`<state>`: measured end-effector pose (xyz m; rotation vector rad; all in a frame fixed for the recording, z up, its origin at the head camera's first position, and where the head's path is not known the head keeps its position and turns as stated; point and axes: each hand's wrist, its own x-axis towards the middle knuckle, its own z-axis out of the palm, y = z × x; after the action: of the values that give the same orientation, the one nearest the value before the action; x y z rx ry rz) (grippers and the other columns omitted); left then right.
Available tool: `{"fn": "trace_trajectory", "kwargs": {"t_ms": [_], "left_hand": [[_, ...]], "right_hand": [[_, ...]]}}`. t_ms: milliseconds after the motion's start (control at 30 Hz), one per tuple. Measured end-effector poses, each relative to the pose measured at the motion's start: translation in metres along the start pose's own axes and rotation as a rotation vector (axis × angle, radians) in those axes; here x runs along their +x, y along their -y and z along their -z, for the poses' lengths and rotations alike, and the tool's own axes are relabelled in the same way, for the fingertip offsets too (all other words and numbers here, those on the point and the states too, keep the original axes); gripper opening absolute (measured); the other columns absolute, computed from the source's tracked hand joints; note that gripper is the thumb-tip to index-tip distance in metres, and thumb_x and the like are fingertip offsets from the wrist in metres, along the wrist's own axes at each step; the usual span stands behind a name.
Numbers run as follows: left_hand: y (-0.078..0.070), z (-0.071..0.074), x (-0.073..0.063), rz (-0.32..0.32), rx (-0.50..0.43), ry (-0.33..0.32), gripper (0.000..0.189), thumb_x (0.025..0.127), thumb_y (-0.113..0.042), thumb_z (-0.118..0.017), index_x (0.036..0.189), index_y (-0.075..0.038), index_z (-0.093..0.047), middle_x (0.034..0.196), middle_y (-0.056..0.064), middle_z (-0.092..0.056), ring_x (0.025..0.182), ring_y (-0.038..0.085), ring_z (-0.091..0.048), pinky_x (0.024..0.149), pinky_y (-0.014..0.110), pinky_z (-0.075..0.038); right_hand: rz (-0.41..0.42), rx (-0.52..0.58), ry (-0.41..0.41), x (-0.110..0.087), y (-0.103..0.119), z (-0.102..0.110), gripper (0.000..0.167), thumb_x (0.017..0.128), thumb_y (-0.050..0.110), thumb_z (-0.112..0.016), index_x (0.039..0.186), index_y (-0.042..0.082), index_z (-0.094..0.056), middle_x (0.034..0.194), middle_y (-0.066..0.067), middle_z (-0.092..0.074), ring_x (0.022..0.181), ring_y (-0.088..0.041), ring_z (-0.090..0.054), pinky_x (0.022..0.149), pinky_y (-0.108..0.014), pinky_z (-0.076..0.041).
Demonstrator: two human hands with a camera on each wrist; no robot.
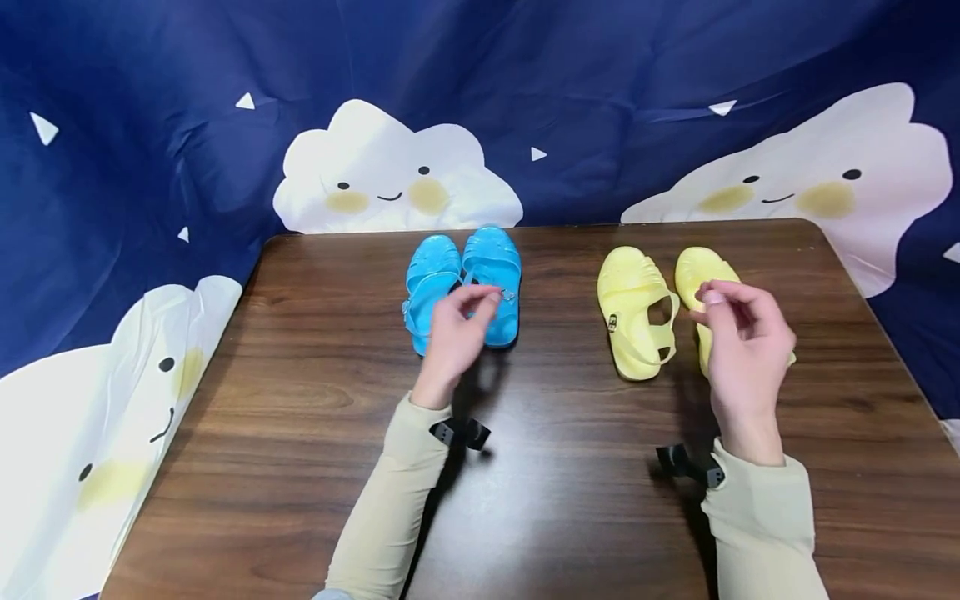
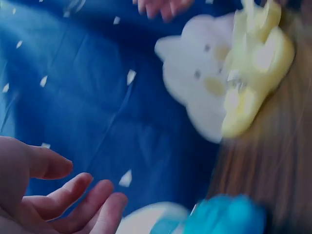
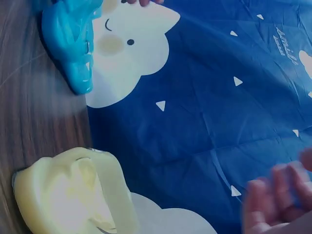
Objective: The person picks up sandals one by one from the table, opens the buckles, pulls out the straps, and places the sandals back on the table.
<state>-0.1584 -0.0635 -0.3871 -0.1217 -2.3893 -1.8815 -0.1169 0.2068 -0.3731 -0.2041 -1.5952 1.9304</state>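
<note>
In the head view, a pair of blue jelly sandals stands side by side near the table's back edge: the left blue sandal (image 1: 433, 260) and the right blue sandal (image 1: 491, 248). My left hand (image 1: 456, 337) hovers over their heel ends, fingers loosely bent and nothing held. The left wrist view shows a gap between its thumb (image 2: 51, 163) and fingers. Farther right are two yellow sandals, one fully visible (image 1: 628, 275) with a side buckle, the other yellow sandal (image 1: 703, 265) partly hidden behind my right hand (image 1: 752, 354). That hand is raised above it, fingers relaxed and holding nothing.
The sandals stand on a dark brown wooden table (image 1: 315, 400) with rounded back corners. Behind it hangs a navy cloth (image 1: 577, 75) with smiling white clouds and small white triangles. A black wrist camera mount (image 1: 472, 433) sits at each sleeve cuff.
</note>
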Motion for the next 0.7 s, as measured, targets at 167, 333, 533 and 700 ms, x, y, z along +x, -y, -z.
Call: {"fn": "trace_trajectory", "kwargs": {"t_ms": [167, 333, 533, 700], "left_hand": [[0.008, 0.025, 0.004, 0.069, 0.001, -0.038, 0.025, 0.098, -0.014, -0.054, 0.109, 0.005, -0.068, 0.107, 0.021, -0.070, 0.100, 0.033, -0.067, 0.085, 0.034, -0.056], [0.011, 0.031, 0.003, 0.162, 0.133, 0.069, 0.032, 0.101, -0.018, -0.048, 0.110, 0.007, -0.066, 0.104, 0.024, -0.069, 0.095, 0.035, -0.068, 0.085, 0.038, -0.056], [0.014, 0.026, 0.001, 0.125, 0.378, 0.097, 0.038, 0.103, -0.026, -0.044, 0.114, 0.003, -0.066, 0.094, 0.017, -0.068, 0.085, 0.026, -0.061, 0.078, 0.039, -0.051], [0.016, 0.023, -0.001, 0.098, 0.468, 0.065, 0.040, 0.103, -0.032, -0.043, 0.088, -0.003, -0.067, 0.072, 0.008, -0.059, 0.071, 0.024, -0.056, 0.065, 0.035, -0.048]], "right_hand": [[0.082, 0.342, -0.117, -0.002, -0.002, -0.010, 0.013, 0.088, -0.002, -0.065, 0.077, -0.009, -0.061, 0.070, -0.013, -0.064, 0.062, -0.020, -0.062, 0.057, -0.024, -0.053], [0.057, 0.330, -0.078, -0.007, -0.016, -0.029, 0.016, 0.092, 0.000, -0.060, 0.077, -0.002, -0.061, 0.070, -0.011, -0.063, 0.059, -0.017, -0.062, 0.056, -0.024, -0.053], [-0.125, 0.213, 0.030, -0.021, -0.050, -0.061, 0.020, 0.096, 0.003, -0.054, 0.079, 0.006, -0.062, 0.069, -0.004, -0.065, 0.059, -0.011, -0.062, 0.056, -0.021, -0.053], [-0.327, 0.100, 0.178, -0.033, -0.077, -0.079, 0.016, 0.100, 0.005, -0.047, 0.091, 0.008, -0.059, 0.081, -0.003, -0.066, 0.067, -0.010, -0.065, 0.061, -0.020, -0.054]]}}
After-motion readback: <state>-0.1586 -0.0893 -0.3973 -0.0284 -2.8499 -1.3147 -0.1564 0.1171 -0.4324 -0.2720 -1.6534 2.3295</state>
